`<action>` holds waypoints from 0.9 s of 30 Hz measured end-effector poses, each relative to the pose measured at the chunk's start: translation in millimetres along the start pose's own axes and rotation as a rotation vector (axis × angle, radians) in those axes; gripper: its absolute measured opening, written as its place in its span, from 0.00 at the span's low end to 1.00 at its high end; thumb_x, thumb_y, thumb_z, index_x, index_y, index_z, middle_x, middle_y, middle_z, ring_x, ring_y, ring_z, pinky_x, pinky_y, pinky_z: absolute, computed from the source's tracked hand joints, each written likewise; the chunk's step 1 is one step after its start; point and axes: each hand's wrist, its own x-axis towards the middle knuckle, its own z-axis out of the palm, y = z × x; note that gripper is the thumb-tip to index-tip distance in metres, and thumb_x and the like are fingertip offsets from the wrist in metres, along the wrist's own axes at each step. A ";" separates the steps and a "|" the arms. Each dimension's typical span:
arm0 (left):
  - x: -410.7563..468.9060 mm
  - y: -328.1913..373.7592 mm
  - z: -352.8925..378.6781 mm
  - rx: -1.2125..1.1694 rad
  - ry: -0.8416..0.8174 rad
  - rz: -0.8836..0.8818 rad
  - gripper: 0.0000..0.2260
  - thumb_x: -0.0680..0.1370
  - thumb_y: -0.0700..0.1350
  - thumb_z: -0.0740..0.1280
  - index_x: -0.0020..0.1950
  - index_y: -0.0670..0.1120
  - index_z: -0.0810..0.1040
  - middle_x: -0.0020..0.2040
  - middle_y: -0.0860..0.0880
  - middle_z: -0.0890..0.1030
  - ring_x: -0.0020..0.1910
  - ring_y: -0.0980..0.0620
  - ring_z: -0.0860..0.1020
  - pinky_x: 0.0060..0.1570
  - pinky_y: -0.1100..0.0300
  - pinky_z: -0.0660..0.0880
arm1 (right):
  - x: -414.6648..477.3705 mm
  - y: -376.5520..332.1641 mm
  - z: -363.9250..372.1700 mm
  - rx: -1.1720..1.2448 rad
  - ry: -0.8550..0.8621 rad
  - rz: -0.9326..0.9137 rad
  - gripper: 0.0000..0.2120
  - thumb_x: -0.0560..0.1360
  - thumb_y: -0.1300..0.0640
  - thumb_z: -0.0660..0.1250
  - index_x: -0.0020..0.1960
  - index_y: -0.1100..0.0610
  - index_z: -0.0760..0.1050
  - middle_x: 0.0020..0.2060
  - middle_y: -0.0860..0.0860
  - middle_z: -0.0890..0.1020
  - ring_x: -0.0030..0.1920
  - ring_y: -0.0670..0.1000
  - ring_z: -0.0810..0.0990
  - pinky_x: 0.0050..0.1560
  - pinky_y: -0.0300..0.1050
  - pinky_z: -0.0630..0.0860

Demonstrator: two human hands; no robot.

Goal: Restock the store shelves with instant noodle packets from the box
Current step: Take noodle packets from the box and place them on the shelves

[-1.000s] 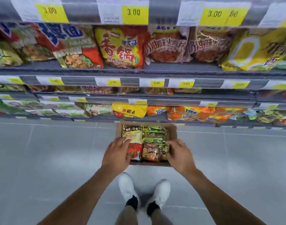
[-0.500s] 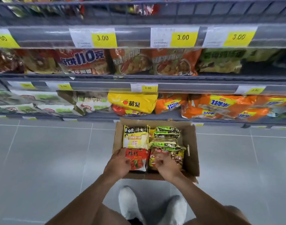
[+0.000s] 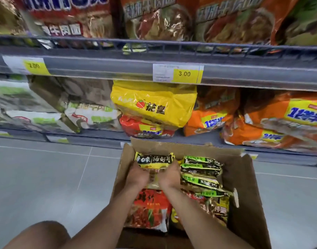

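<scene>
Both hands were down in the box [image 3: 244, 186], which sat on the floor [image 3: 46, 177] right against the bottom shelf [image 3: 103, 135]. The left hand [image 3: 138, 175] and right hand [image 3: 169, 176] closed on a yellow packet [image 3: 154, 161] from either side, at the far left of the box. The fingers lay under and behind it, so how firm the hold was could not be judged, though both hands looked wrapped around its lower half.

The packet stood on edge, its black-and-yellow top band showing above the knuckles. Just nearer the person lay a red packet [image 3: 148, 211], flat. To the right, touching the right hand's side, green packets [image 3: 200, 169] were stacked on edge in a row.

To do this step well, the hold wanted to be on the packet's two side edges with even, light pressure; the noodle block inside would likely crack if squeezed across the middle. Lifting straight up before swinging forward would keep the packet clear of the raised flap at the far wall, and clear of the green row, which might topple into the gap left behind. It may have been more than one packet between the palms; blur made that hard to tell, and a thicker stack would call for thumbs across the top to stop slipping.

The yellow bag [image 3: 154, 103] on the bottom shelf sat directly beyond the box.
</scene>
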 end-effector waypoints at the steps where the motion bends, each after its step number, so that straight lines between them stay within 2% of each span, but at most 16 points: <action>1: 4.3 -0.4 4.5 -0.011 0.002 -0.003 0.23 0.75 0.39 0.64 0.71 0.45 0.71 0.64 0.42 0.79 0.58 0.44 0.80 0.55 0.56 0.75 | 4.0 -2.2 6.9 -0.005 0.015 0.000 0.35 0.77 0.63 0.65 0.79 0.62 0.52 0.74 0.59 0.65 0.72 0.59 0.67 0.69 0.48 0.69; 3: 8.8 -3.6 11.0 -0.032 0.012 0.010 0.19 0.74 0.46 0.67 0.64 0.48 0.75 0.59 0.46 0.82 0.54 0.45 0.81 0.52 0.57 0.75 | 7.4 -3.6 17.4 -0.049 0.035 0.008 0.38 0.76 0.58 0.66 0.80 0.61 0.50 0.76 0.57 0.62 0.74 0.60 0.63 0.71 0.52 0.66; 5: 11.0 -4.5 14.8 -0.057 0.021 0.025 0.19 0.72 0.52 0.68 0.62 0.51 0.75 0.55 0.49 0.83 0.54 0.45 0.81 0.50 0.57 0.73 | 8.8 -0.8 22.8 -0.134 0.090 0.000 0.39 0.75 0.51 0.67 0.79 0.59 0.52 0.76 0.55 0.62 0.74 0.59 0.62 0.71 0.55 0.64; 7: 13.3 -2.2 14.9 -0.066 0.025 -0.012 0.19 0.74 0.50 0.67 0.64 0.49 0.73 0.57 0.46 0.83 0.56 0.43 0.81 0.51 0.56 0.74 | 11.3 3.6 23.0 -0.106 0.111 0.028 0.38 0.75 0.48 0.67 0.78 0.58 0.53 0.75 0.54 0.64 0.73 0.58 0.64 0.70 0.55 0.66; 9: 21.5 0.3 14.2 -0.058 0.011 -0.090 0.19 0.75 0.45 0.64 0.66 0.43 0.71 0.58 0.41 0.82 0.56 0.41 0.81 0.51 0.54 0.75 | 14.9 6.2 20.4 0.054 0.031 0.104 0.35 0.76 0.49 0.66 0.76 0.58 0.54 0.68 0.56 0.72 0.62 0.57 0.75 0.62 0.54 0.75; 11: 30.1 1.6 14.2 -0.073 0.005 -0.151 0.19 0.77 0.47 0.61 0.66 0.41 0.73 0.58 0.39 0.82 0.55 0.40 0.81 0.54 0.53 0.77 | 18.4 7.2 14.6 0.169 -0.050 0.169 0.32 0.78 0.52 0.64 0.76 0.60 0.54 0.56 0.56 0.78 0.48 0.54 0.79 0.48 0.49 0.79; 12: 32.1 2.4 13.4 -0.086 0.002 -0.171 0.20 0.79 0.49 0.59 0.67 0.41 0.74 0.59 0.39 0.82 0.56 0.40 0.81 0.57 0.52 0.77 | 20.8 7.7 11.8 0.201 -0.083 0.195 0.33 0.79 0.52 0.64 0.77 0.60 0.52 0.56 0.56 0.78 0.50 0.56 0.80 0.49 0.48 0.79; 14: 34.7 2.3 14.3 -0.116 -0.004 -0.186 0.23 0.82 0.54 0.55 0.69 0.40 0.72 0.64 0.39 0.79 0.59 0.40 0.79 0.60 0.52 0.74 | 25.2 9.3 6.8 0.265 -0.131 0.241 0.36 0.79 0.49 0.65 0.80 0.59 0.51 0.70 0.58 0.72 0.66 0.62 0.74 0.65 0.53 0.73; 16: 36.3 -0.4 15.9 -0.155 -0.017 -0.194 0.24 0.84 0.55 0.53 0.72 0.40 0.69 0.65 0.38 0.77 0.56 0.42 0.78 0.56 0.55 0.72 | 28.2 12.0 5.5 0.306 -0.166 0.246 0.37 0.79 0.46 0.66 0.79 0.59 0.53 0.76 0.58 0.66 0.73 0.63 0.67 0.72 0.55 0.66; 18: 38.3 -2.3 16.8 -0.184 -0.022 -0.194 0.24 0.84 0.55 0.53 0.72 0.39 0.69 0.65 0.38 0.77 0.57 0.41 0.79 0.58 0.54 0.73 | 27.7 14.3 6.1 0.335 -0.190 0.228 0.36 0.80 0.46 0.65 0.79 0.59 0.53 0.76 0.58 0.65 0.74 0.62 0.65 0.72 0.55 0.64; 20: 37.6 -2.2 15.2 -0.208 -0.024 -0.185 0.20 0.85 0.49 0.54 0.71 0.38 0.70 0.67 0.37 0.76 0.64 0.39 0.77 0.61 0.54 0.74 | 25.9 15.7 6.3 0.366 -0.193 0.220 0.35 0.81 0.48 0.65 0.80 0.59 0.53 0.76 0.58 0.65 0.75 0.62 0.65 0.73 0.55 0.64; 23: 30.1 1.1 7.9 -0.263 -0.052 -0.181 0.17 0.84 0.39 0.56 0.70 0.34 0.72 0.68 0.36 0.75 0.67 0.39 0.75 0.51 0.61 0.70 | 22.6 11.9 3.1 0.417 -0.193 0.222 0.35 0.81 0.49 0.65 0.80 0.59 0.52 0.75 0.58 0.67 0.74 0.62 0.65 0.74 0.55 0.63; 25: 21.4 2.7 2.8 -0.318 -0.029 -0.191 0.16 0.83 0.39 0.57 0.69 0.34 0.73 0.66 0.35 0.77 0.64 0.38 0.76 0.49 0.60 0.70 | 14.5 8.0 -4.9 0.444 -0.201 0.221 0.36 0.80 0.49 0.66 0.80 0.58 0.52 0.75 0.58 0.67 0.75 0.62 0.64 0.75 0.56 0.62; 27: 7.5 7.3 -2.8 -0.364 0.002 -0.210 0.15 0.83 0.44 0.59 0.64 0.39 0.76 0.60 0.35 0.80 0.56 0.36 0.79 0.52 0.51 0.75 | 2.5 2.0 -15.8 0.474 -0.201 0.220 0.37 0.80 0.49 0.66 0.81 0.57 0.51 0.75 0.57 0.66 0.75 0.62 0.64 0.75 0.56 0.61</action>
